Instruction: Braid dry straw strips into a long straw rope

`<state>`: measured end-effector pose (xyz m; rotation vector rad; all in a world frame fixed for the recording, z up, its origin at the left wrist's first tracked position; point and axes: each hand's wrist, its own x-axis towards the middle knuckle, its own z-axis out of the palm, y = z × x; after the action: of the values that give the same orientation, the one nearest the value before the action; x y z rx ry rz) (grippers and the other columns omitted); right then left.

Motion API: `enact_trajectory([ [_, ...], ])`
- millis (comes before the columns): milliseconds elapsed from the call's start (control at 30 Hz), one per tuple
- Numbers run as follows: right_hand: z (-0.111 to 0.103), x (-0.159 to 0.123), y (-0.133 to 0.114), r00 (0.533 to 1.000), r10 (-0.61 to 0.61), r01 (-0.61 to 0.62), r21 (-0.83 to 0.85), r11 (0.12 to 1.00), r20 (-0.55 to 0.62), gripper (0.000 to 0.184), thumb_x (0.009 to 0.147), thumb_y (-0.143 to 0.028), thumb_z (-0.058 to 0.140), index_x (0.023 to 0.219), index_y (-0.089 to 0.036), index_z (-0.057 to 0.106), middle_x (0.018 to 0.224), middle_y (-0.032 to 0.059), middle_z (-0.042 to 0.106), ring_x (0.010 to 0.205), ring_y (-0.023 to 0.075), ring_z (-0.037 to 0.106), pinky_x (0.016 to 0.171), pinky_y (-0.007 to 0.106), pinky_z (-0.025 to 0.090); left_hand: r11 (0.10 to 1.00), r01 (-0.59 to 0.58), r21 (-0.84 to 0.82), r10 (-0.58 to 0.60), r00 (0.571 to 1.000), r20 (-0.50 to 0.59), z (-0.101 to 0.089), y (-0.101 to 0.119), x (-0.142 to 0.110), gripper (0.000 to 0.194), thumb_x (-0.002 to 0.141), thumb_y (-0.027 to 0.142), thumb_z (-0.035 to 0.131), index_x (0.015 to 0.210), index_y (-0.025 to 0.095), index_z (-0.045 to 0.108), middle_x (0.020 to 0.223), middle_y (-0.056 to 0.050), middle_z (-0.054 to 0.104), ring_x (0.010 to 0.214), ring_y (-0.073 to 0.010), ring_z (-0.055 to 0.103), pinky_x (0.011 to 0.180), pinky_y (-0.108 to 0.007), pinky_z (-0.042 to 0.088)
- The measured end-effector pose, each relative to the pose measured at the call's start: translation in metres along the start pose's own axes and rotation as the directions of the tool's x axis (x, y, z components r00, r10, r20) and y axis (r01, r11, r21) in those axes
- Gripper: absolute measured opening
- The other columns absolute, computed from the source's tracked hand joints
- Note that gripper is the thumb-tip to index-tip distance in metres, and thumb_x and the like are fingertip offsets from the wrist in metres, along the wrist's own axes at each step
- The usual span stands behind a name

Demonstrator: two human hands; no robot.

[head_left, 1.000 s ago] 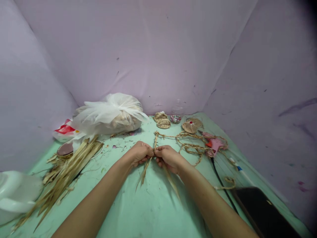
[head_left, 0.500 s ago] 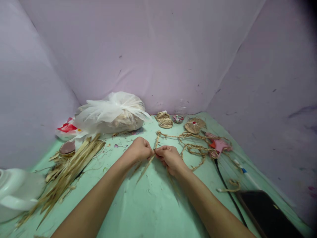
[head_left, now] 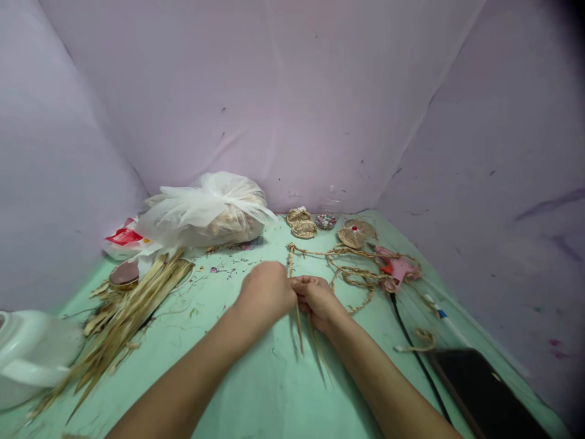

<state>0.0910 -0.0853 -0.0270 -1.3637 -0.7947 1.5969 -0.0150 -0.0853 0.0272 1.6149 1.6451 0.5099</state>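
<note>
Tan braided plant-fibre cord (head_left: 291, 261) is located mid-bench (head_left: 256, 390), its near end pinched in the right hand's (head_left: 319, 300) grip, presumably against unravelling; left hand's (head_left: 267, 294) grip, blurred, cannot be determined.

Left hand (head_left: 267, 292) is blurred, fingertips hidden, grip unreadable. Braided cord (head_left: 291, 262) is covered where it meets right hand (head_left: 320, 302). Left edge cuts white jug (head_left: 43, 356); bottom edge cuts dark slab (head_left: 484, 390), both forearms (head_left: 183, 372). Beads (head_left: 326, 222) too small to tell apart.
</note>
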Motion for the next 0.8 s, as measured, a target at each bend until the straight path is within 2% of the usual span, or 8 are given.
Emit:
enact_trajectory([
  [67, -0.004, 0.0, 0.001, 0.999, -0.008, 0.009, -0.013, 1.0, 0.046, 0.011, 0.057, -0.019, 0.052, 0.049, -0.014, 0.047, 0.033, -0.0094, 0.026, 0.032, 0.0027, 0.017, 0.036, 0.019, 0.009, 0.999, 0.036, -0.016, -0.036, 0.999, -0.001, -0.008, -0.006, 0.011, 0.005, 0.059, 0.015, 0.052, 0.054, 0.014, 0.053, 0.046, -0.002, 0.046, 0.049, -0.0138, 0.048, 0.047, -0.022, 0.031],
  [167, -0.006, 0.0, 0.001, 0.993, -0.023, 0.024, -0.01, 1.0, 0.113, 0.01, 0.058, -0.019, 0.053, 0.051, -0.014, 0.048, 0.035, -0.0075, 0.033, 0.033, 0.0024, 0.018, 0.036, 0.019, 0.009, 0.944, 0.236, -0.23, -0.172, 0.948, 0.269, -0.005, -0.017, 0.025, 0.01, 0.061, 0.014, 0.046, 0.057, 0.011, 0.054, 0.04, -0.002, 0.046, 0.036, -0.0101, 0.04, 0.038, -0.021, 0.029],
  [233, -0.008, 0.0, -0.001, 0.989, -0.02, 0.024, -0.025, 0.999, 0.144, 0.01, 0.058, -0.018, 0.053, 0.051, -0.013, 0.047, 0.038, -0.0061, 0.038, 0.033, 0.0022, 0.02, 0.036, 0.019, 0.009, 0.888, 0.309, -0.342, -0.161, 0.903, 0.398, 0.002, -0.024, 0.03, 0.01, 0.06, 0.012, 0.045, 0.054, 0.01, 0.053, 0.042, -0.002, 0.048, 0.034, -0.0087, 0.04, 0.035, -0.02, 0.028],
  [367, -0.01, 0.001, -0.003, 0.991, -0.023, 0.041, -0.138, 0.99, 0.131, 0.011, 0.059, -0.019, 0.054, 0.052, -0.012, 0.05, 0.036, -0.0078, 0.034, 0.033, 0.0021, 0.02, 0.036, 0.018, 0.011, 0.881, 0.312, -0.356, -0.144, 0.894, 0.425, 0.009, -0.031, 0.032, 0.007, 0.057, 0.015, 0.048, 0.052, 0.012, 0.05, 0.037, 0.003, 0.039, 0.03, -0.0052, 0.031, 0.03, -0.017, 0.019],
  [533, -0.012, 0.006, 0.003, 0.987, -0.157, 0.139, -0.36, 0.922, -0.021, 0.006, 0.059, -0.016, 0.054, 0.06, -0.011, 0.055, 0.048, -0.0018, 0.052, 0.039, 0.0043, 0.034, 0.039, 0.017, 0.024, 0.908, 0.279, -0.313, -0.14, 0.906, 0.399, 0.006, -0.033, 0.032, 0.016, 0.057, 0.02, 0.052, 0.047, 0.016, 0.04, 0.033, 0.006, 0.031, 0.028, -0.0043, 0.024, 0.03, -0.018, 0.013],
  [633, -0.013, 0.006, 0.007, 0.943, -0.332, 0.266, -0.571, 0.776, -0.011, 0.009, 0.063, -0.017, 0.051, 0.064, -0.012, 0.059, 0.058, 0.0021, 0.06, 0.049, 0.0089, 0.047, 0.046, 0.019, 0.032, 0.902, 0.259, -0.345, -0.131, 0.926, 0.354, 0.008, -0.032, 0.031, 0.02, 0.056, 0.017, 0.052, 0.047, 0.018, 0.035, 0.033, 0.007, 0.028, 0.028, -0.0036, 0.019, 0.031, -0.019, 0.009],
  [733, -0.011, -0.002, 0.004, 0.876, -0.475, 0.355, -0.776, 0.521, 0.082, 0.015, 0.068, -0.016, 0.047, 0.068, -0.015, 0.062, 0.064, 0.0039, 0.063, 0.058, 0.0121, 0.053, 0.054, 0.021, 0.035, 0.912, 0.23, -0.34, -0.14, 0.953, 0.269, 0.013, -0.029, 0.03, 0.019, 0.055, 0.013, 0.05, 0.046, 0.018, 0.034, 0.031, 0.008, 0.024, 0.028, -0.0033, 0.015, 0.032, -0.02, 0.006],
  [800, -0.008, -0.011, -0.001, 0.859, -0.501, 0.33, -0.866, 0.376, 0.11, 0.018, 0.07, -0.015, 0.045, 0.071, -0.016, 0.063, 0.067, 0.0051, 0.064, 0.062, 0.0133, 0.055, 0.058, 0.022, 0.035, 0.918, 0.209, -0.337, -0.144, 0.967, 0.208, 0.016, -0.027, 0.029, 0.018, 0.054, 0.011, 0.049, 0.045, 0.018, 0.034, 0.031, 0.009, 0.021, 0.029, -0.003, 0.015, 0.032, -0.021, 0.006],
])
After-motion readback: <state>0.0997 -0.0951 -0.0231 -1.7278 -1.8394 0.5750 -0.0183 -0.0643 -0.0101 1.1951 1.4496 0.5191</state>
